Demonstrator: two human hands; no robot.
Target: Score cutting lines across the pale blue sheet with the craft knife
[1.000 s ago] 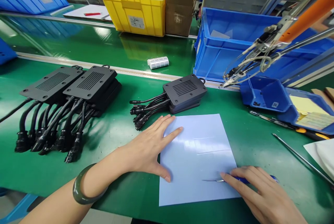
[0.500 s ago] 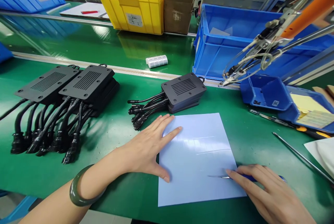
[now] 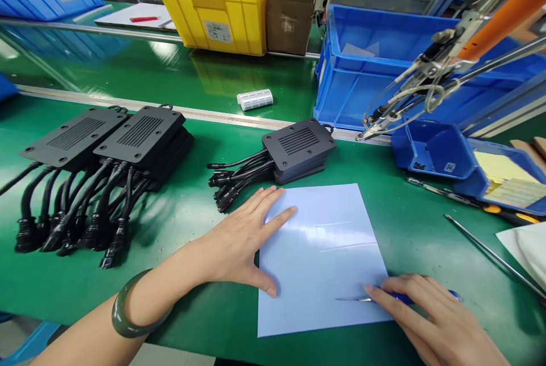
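A pale blue sheet (image 3: 319,258) lies flat on the green table near its front edge. My left hand (image 3: 243,243) rests open and flat on the sheet's left edge, a dark green bangle on its wrist. My right hand (image 3: 430,317) grips a blue-handled knife (image 3: 367,299) whose thin blade lies on the sheet's lower right part. Just behind the sheet sits a black ribbed box (image 3: 298,147) with a bundle of black cables trailing to its left.
Two more black boxes with thick cables (image 3: 106,149) lie at the left. Blue bins (image 3: 375,70) and a small blue tray (image 3: 430,149) stand at the right under a hanging tool arm (image 3: 409,98). A label roll (image 3: 255,99) lies on the belt; a yellow crate (image 3: 217,10) stands behind.
My right hand with the knife has shifted slightly, first to the right and then back left and down along the sheet. My left hand stays pressed on the sheet.
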